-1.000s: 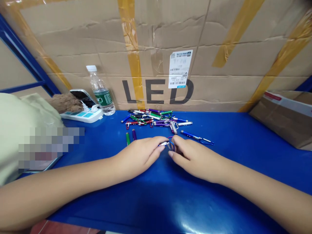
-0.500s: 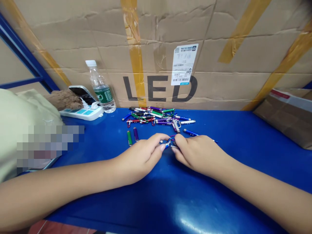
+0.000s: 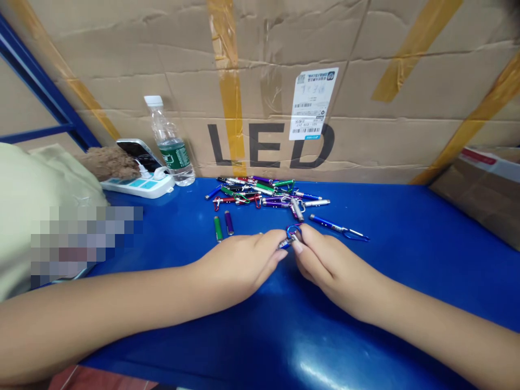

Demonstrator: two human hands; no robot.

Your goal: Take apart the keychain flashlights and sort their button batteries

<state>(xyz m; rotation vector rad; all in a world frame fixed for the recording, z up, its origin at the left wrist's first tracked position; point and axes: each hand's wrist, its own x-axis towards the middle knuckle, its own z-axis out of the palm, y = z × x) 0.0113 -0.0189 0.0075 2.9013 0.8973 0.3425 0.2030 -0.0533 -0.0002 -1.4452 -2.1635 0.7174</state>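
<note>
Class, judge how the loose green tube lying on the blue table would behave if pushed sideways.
The green tube looks round and lies flat, so it would probably roll. The blue table is glossy, so it may also slide easily. It looks small and rigid, likely light.

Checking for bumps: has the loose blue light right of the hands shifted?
No. The blue light keeps its spot just right of the pile on the table.

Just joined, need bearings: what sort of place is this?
Likely a warehouse packing or assembly bench: blue shelf, taped carton marked LED, pile of keychain torches, another torch held by left hand and right hand.
</note>
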